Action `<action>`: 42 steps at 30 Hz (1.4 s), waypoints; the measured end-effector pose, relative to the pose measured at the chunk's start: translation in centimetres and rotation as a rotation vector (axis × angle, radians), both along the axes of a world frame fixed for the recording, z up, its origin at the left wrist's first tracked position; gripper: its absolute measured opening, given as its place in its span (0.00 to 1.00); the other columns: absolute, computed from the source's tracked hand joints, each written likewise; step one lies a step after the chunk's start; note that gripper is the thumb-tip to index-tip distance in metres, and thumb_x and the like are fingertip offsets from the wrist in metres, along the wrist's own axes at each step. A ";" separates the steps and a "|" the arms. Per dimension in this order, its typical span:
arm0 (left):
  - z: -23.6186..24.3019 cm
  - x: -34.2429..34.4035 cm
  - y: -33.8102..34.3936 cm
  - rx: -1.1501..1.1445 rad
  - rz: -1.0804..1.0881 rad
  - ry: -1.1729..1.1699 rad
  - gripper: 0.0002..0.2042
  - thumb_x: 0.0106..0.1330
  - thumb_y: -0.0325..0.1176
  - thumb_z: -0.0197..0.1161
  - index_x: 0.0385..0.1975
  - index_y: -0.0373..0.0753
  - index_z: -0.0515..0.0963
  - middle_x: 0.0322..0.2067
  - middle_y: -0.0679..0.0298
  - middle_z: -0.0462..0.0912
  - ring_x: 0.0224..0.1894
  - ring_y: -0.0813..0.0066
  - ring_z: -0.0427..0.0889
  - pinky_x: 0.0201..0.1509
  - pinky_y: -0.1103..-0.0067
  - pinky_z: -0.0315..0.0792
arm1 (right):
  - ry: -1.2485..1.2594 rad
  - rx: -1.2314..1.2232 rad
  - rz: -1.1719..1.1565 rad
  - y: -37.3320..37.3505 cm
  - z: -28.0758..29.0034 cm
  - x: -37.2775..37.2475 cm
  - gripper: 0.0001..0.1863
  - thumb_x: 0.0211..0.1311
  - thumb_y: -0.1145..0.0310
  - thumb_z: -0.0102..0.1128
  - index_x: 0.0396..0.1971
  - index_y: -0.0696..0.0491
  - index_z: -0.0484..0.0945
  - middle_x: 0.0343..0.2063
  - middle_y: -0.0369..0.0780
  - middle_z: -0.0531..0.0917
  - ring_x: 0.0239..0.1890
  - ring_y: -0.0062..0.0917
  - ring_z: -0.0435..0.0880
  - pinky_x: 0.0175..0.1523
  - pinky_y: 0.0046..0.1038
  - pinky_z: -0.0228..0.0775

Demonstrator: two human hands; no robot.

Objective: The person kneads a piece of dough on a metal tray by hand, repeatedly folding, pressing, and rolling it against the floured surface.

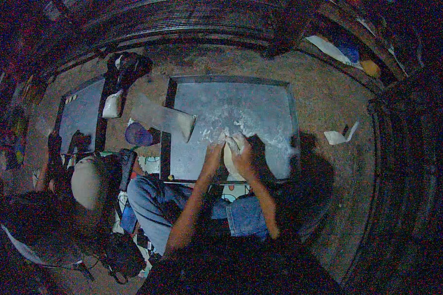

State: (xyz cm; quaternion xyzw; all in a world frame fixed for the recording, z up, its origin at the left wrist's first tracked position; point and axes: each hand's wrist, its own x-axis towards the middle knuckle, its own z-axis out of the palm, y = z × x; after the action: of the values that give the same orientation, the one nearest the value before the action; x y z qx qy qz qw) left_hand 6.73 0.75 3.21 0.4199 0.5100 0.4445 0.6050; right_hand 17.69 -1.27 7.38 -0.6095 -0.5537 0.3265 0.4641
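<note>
Both your left hand (pixel 215 149) and right hand (pixel 242 153) pinch a pale lump (pixel 230 163), fingers (pixel 239 141) bunched at its 12 o'clock end; probably soft, doughy, best cradled along its sides.

Two trays on the floor (pixel 216 59), the front tray (pixel 192 164) and the left tray (pixel 86 110), with one purple container (pixel 139 134) between. Toward the front tray's near edge, one left hand (pixel 214 151), one right hand (pixel 242 153) and one lump of dough (pixel 230 161); across its left edge, one clear bag (pixel 176 121); at its near-left corner, one small ball (pixel 171 177).
</note>
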 end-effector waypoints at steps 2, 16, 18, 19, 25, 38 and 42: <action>-0.3 0.3 -0.8 0.145 0.137 0.231 0.15 0.70 0.39 0.53 0.41 0.31 0.75 0.30 0.57 0.83 0.32 0.68 0.81 0.35 0.72 0.73 | -0.186 -0.009 -0.051 0.5 -3.4 0.1 0.15 0.64 0.63 0.57 0.44 0.58 0.78 0.36 0.51 0.83 0.39 0.43 0.83 0.46 0.37 0.73; 2.6 -1.4 0.7 0.548 0.318 0.437 0.11 0.70 0.33 0.49 0.35 0.31 0.74 0.16 0.59 0.75 0.15 0.74 0.71 0.20 0.71 0.62 | -0.416 0.026 -0.110 1.1 0.0 2.2 0.23 0.48 0.67 0.65 0.47 0.55 0.78 0.32 0.49 0.83 0.34 0.47 0.79 0.44 0.41 0.70; -1.2 -1.9 0.9 0.243 0.307 0.206 0.13 0.71 0.37 0.48 0.37 0.33 0.74 0.18 0.62 0.77 0.17 0.75 0.71 0.20 0.72 0.63 | -0.452 -0.012 -0.059 1.2 3.2 1.9 0.18 0.54 0.62 0.62 0.43 0.53 0.80 0.29 0.49 0.83 0.31 0.46 0.81 0.41 0.40 0.72; -3.2 -1.5 1.1 0.089 0.280 0.083 0.14 0.72 0.39 0.47 0.38 0.33 0.74 0.19 0.63 0.78 0.17 0.75 0.72 0.21 0.73 0.63 | -0.458 -0.005 -0.057 1.2 4.0 2.2 0.16 0.56 0.60 0.61 0.42 0.53 0.81 0.28 0.49 0.83 0.30 0.45 0.81 0.39 0.39 0.72; -1.5 2.1 -0.3 -0.100 0.084 -0.634 0.19 0.74 0.43 0.46 0.53 0.34 0.69 0.48 0.55 0.77 0.48 0.66 0.78 0.51 0.71 0.72 | -0.277 -0.155 0.098 1.4 6.2 2.6 0.18 0.62 0.58 0.59 0.42 0.57 0.79 0.37 0.47 0.83 0.37 0.38 0.83 0.44 0.33 0.74; 3.4 -1.1 0.8 0.542 0.120 0.359 0.17 0.68 0.30 0.51 0.53 0.27 0.68 0.34 0.51 0.83 0.35 0.59 0.82 0.44 0.68 0.74 | -0.215 -0.363 0.333 3.7 -5.9 6.2 0.21 0.63 0.52 0.54 0.52 0.47 0.74 0.43 0.48 0.81 0.45 0.36 0.82 0.51 0.38 0.72; -0.3 -1.0 0.3 0.467 0.205 0.191 0.19 0.69 0.32 0.51 0.56 0.28 0.64 0.45 0.51 0.78 0.46 0.67 0.78 0.49 0.73 0.71 | 0.220 -0.242 0.213 3.2 -11.6 3.5 0.24 0.70 0.51 0.41 0.61 0.46 0.69 0.51 0.49 0.78 0.54 0.42 0.77 0.57 0.42 0.70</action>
State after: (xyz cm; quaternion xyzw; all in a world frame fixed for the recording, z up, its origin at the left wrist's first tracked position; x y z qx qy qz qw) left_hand 5.69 1.10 2.90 0.5342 0.4884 0.5672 0.3929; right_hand 21.19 1.91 -4.26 -0.5594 -0.5176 0.5025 0.4083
